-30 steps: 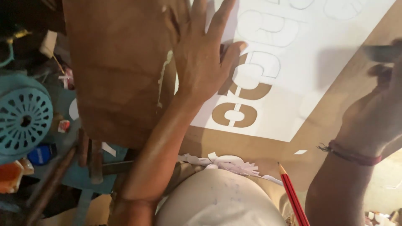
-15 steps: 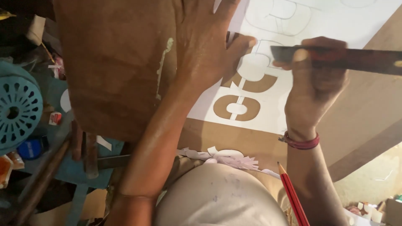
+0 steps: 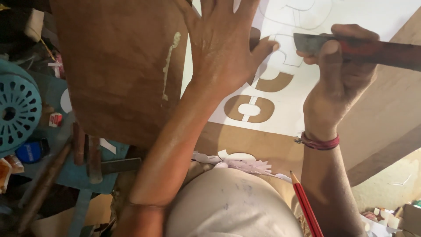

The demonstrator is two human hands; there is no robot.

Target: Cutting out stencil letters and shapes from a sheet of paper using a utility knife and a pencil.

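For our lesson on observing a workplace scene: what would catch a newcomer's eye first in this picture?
First, the two hands at centre: the left hand is spread flat across the brown board and the white paper stencil, while the right hand grips a flat metal blade over the cut-out letters. Next, the red pencil at the bottom and the teal round grille at the left edge.

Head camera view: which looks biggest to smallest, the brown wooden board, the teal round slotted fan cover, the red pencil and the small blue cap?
1. Brown wooden board, by far.
2. Teal round slotted fan cover, partly cut off by the frame.
3. Red pencil, long but thin, and nearer the camera, so unsure.
4. Small blue cap.
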